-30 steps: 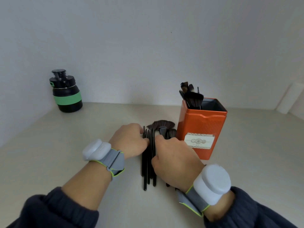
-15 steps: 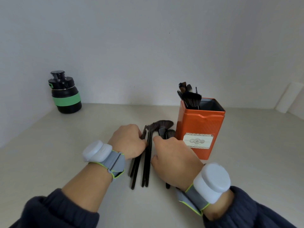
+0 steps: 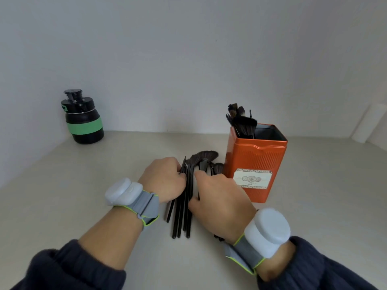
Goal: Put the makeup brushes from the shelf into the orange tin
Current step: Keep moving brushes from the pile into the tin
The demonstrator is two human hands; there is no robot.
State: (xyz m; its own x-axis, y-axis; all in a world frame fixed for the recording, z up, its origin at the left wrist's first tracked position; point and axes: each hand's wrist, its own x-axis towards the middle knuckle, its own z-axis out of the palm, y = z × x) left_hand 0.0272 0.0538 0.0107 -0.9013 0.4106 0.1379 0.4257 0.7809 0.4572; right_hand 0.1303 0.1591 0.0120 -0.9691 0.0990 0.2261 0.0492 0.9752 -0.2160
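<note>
Bottle (image 3: 83,119): black w/ green band, far left back of shelf (image 3: 62,185), well apart from the work; ignore.
Left hand (image 3: 164,178): knuckles up, fingers curled down onto left edge of the loose brushes (image 3: 184,206). Grip looks closed round some handles, but fingertips hidden, so hard to say how many.
Loose brushes: black handles lying flat betw. both hands, bristle heads pointing away, ends fanned toward the viewer, uneven. Fan-shaped head at the far end, just beside the tin.
Right hand (image 3: 217,197): palm down over right side of the bunch, fingers curled around handles; exact pinch hidden under the hand.
Orange tin (image 3: 256,164): upright, open top, just right of the bunch; several brushes already standing inside, leaning to its left back corner.
Step in hand (judged): squeezing the loose handles into one bundle before lifting.
Doing it well: push hands together till handles lie parallel, tap ends even, take firm grip mid-handle w/ one hand, tilt heads up, lower handle-ends first into the free right side of the tin.
Risk: thin handles slipping out of the bundle; knocking the tin over w/ the right wrist.
</note>
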